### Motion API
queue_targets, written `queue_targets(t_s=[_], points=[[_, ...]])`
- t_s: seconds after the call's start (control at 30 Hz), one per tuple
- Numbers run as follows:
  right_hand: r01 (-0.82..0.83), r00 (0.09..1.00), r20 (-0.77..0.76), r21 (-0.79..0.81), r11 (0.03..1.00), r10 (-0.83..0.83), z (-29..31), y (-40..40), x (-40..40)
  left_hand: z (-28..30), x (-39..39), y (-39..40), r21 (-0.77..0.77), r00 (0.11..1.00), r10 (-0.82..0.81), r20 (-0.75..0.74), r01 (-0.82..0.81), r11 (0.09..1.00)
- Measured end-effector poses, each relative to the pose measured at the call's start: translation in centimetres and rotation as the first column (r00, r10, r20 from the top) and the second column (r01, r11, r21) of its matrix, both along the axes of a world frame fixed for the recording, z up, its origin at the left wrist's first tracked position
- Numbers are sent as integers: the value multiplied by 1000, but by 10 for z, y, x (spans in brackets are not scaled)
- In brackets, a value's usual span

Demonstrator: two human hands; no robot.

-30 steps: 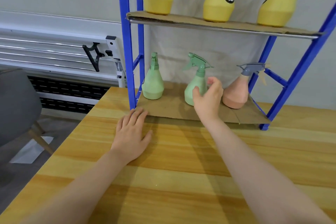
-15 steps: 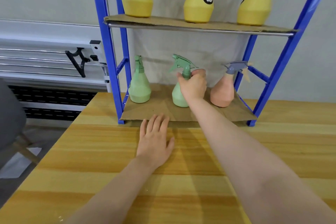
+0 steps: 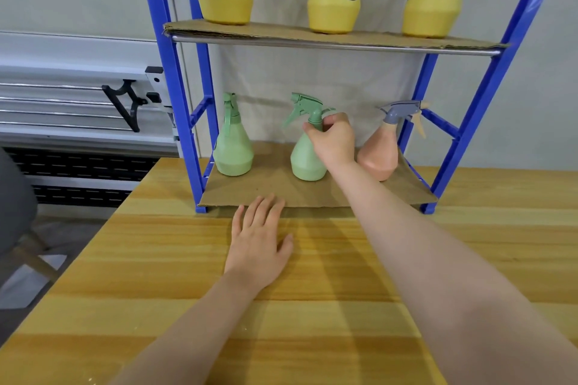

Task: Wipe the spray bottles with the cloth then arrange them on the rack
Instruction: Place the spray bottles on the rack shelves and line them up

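Note:
A blue rack [image 3: 170, 78] stands at the back of the wooden table [image 3: 312, 306]. On its lower cardboard shelf [image 3: 275, 187] stand a green spray bottle [image 3: 233, 147] at the left, a second green spray bottle [image 3: 305, 156] in the middle and a pink spray bottle [image 3: 378, 153] at the right. My right hand [image 3: 333, 141] is closed around the neck of the middle green bottle, which stands upright on the shelf. My left hand [image 3: 259, 244] lies flat on the table, palm down, just in front of the shelf. No cloth is in view.
Three yellow bottles [image 3: 333, 0] stand on the upper cardboard shelf [image 3: 312, 36]. A grey cloth backdrop hangs behind the rack. A white wall rail with a black bracket [image 3: 125, 103] is at the left, and a grey chair [image 3: 12, 197] sits beside the table's left edge.
My right hand rose from the middle green bottle's body to its neck and closed around it. My left hand stayed flat on the table. The view shifted, the rack now sits further right.

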State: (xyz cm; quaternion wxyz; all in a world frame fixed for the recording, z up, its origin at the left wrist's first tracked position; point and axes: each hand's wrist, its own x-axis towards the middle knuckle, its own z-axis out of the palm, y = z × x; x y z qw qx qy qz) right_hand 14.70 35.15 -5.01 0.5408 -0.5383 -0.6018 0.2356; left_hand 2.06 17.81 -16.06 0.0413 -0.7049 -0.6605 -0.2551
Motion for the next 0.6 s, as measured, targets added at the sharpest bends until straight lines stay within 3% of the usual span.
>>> queue_targets(t_s=[0.33,0.6], points=[[-114,987,115,37,993,109,0,11,10,1,0,-1,-4,1000,2,-3,-2,1000],[-275,959,79,19,961,273,-4,16,19,1,0,0,-6,1000,6,-7,-7,1000]])
